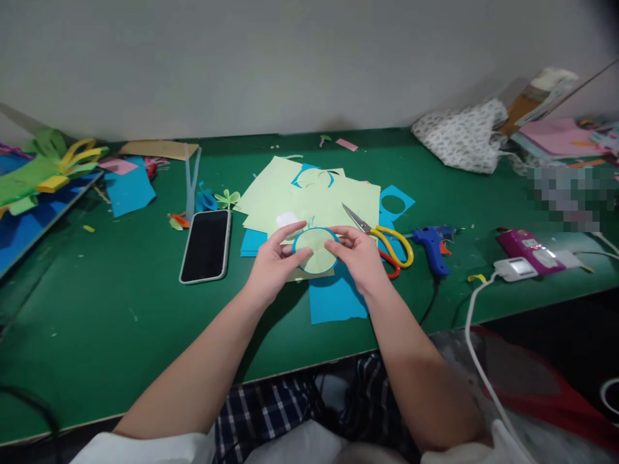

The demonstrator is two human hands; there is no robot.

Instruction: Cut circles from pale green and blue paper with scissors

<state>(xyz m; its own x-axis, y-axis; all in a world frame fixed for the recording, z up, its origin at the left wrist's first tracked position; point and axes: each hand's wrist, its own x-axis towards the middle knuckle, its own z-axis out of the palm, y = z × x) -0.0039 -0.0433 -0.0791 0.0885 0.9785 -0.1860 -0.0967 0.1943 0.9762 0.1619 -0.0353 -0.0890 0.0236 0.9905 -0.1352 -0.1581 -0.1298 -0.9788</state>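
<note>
at frame centre, left hand [271, 263] and right hand [358, 256] pinch a blue-rimmed pale green paper circle [316, 251] by its edges, steadying it, beside scissors [382, 240].

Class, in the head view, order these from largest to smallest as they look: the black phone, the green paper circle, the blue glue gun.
1. black phone
2. green paper circle
3. blue glue gun
The last two look close and the circle is partly covered: order unsure.
</note>
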